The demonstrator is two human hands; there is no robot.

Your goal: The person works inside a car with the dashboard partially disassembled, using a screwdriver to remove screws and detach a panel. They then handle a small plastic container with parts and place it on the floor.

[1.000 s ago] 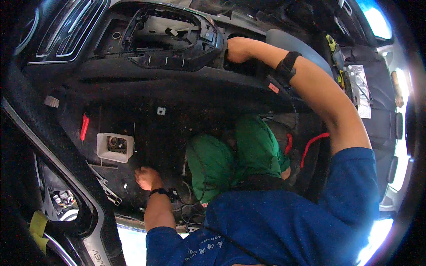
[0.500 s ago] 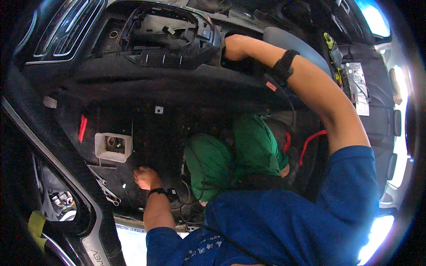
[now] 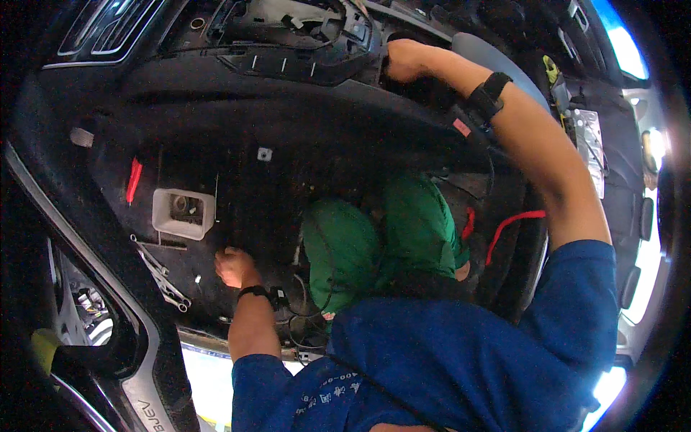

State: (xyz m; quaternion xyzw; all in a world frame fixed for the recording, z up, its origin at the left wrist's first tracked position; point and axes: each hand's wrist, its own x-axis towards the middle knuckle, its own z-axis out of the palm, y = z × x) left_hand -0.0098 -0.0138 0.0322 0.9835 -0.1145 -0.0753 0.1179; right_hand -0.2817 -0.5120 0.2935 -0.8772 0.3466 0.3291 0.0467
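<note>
Console [image 3: 284, 68] is lying along the upper side of the view; in its dark recess [image 3: 417, 88] the right hand [image 3: 404, 59] is partly hiding, so I cannot tell what it is grasping. The left hand [image 3: 236, 267] is loosely curling near the pale box [image 3: 183, 230], its grip also unclear. For careful work, the right hand should be feeling gently, not pulling blindly.

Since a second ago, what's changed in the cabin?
Only the view: the camera shifted, so most things sit higher in the picture. Nothing visibly grabbed or let go. Unchanged: right hand reaching into the centre console, partly hidden; left hand low, near the off-white bin, which hasn't moved.
</note>
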